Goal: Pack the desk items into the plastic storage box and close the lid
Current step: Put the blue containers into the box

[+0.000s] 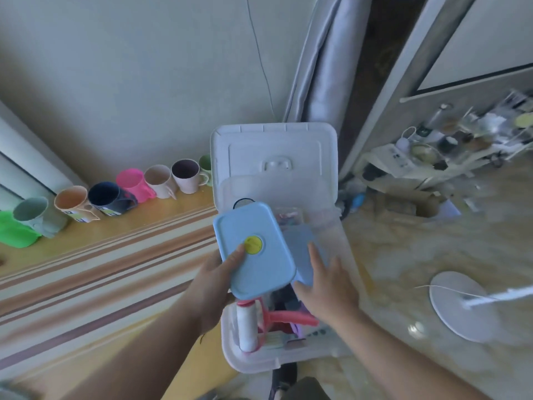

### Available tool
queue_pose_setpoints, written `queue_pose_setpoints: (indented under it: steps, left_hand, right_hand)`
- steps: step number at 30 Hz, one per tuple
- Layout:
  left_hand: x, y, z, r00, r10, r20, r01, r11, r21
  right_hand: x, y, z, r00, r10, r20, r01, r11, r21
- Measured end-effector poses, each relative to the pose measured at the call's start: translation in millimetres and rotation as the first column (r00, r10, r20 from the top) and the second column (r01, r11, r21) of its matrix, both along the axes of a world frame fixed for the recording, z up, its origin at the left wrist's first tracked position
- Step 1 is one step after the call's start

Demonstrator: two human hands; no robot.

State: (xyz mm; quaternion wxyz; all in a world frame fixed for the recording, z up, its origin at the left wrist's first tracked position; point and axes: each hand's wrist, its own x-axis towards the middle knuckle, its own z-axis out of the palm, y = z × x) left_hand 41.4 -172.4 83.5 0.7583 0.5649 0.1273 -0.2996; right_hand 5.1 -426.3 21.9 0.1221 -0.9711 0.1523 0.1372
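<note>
A clear plastic storage box (343,235) stands on the floor beside the desk, its white lid (274,151) swung up and leaning back. My left hand (216,281) grips a light blue lunch box (253,249) with a yellow round valve on top, held tilted over the open box. My right hand (326,284) rests flat with fingers apart on a blue flat item (302,252) inside the box. A lint roller (247,327) with a pink handle and other small items lie in the near end of the box.
A striped desk (101,269) runs along the left, with a row of several coloured cups (124,192) against the wall. A white round fan base (461,307) sits on the marbled floor at right. A cluttered low shelf (432,157) stands at the back right.
</note>
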Motion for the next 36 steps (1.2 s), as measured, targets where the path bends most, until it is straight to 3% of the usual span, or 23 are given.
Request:
queue_pose_setpoints:
  steps: [4, 9, 13, 15, 18, 22, 25, 30, 32, 36]
  left_hand:
    - [-3, -25, -3, 0.995, 0.088, 0.043, -0.088, 0.996, 0.004]
    - [-2, -41, -5, 0.992, 0.116, 0.042, -0.118, 0.992, 0.047]
    - [0, -40, -6, 0.994, 0.106, 0.029, -0.108, 0.992, 0.067]
    - [2, -39, -6, 0.994, 0.104, 0.029, -0.105, 0.993, 0.061]
    - [7, -38, -2, 0.991, 0.124, 0.057, -0.127, 0.991, 0.043]
    - [16, -32, 0, 0.996, 0.065, 0.062, -0.068, 0.996, 0.053]
    - [23, -21, -5, 0.999, -0.016, 0.039, 0.011, 0.99, 0.138]
    - [24, 0, 0, 0.99, 0.0, 0.142, -0.06, 0.907, 0.416]
    - [17, 10, 1, 0.975, -0.044, 0.22, -0.072, 0.869, 0.489]
    - [-6, 48, 2, 0.969, 0.011, 0.246, -0.132, 0.867, 0.48]
  right_hand:
    - [-7, 3, -15, 0.998, 0.003, -0.065, -0.004, 1.0, -0.005]
    - [-6, -13, 5, 0.98, 0.107, -0.165, -0.081, 0.984, 0.161]
    - [3, -19, 27, 0.974, 0.129, 0.184, -0.178, 0.942, 0.285]
    - [10, -13, 42, 0.989, 0.042, 0.144, -0.113, 0.839, 0.532]
    - [24, 4, 53, 0.993, -0.023, -0.117, 0.111, 0.551, 0.827]
    - [36, 24, 46, 0.978, -0.184, -0.1, 0.16, 0.348, 0.924]
    - [46, 34, 42, 0.932, -0.275, -0.236, 0.287, 0.162, 0.944]
    - [61, 64, 31, 0.9, -0.344, -0.269, 0.343, 0.173, 0.923]
    - [62, 78, 21, 0.913, -0.343, -0.221, 0.323, 0.276, 0.905]
    - [58, 85, 7, 0.948, -0.287, -0.137, 0.268, 0.487, 0.831]
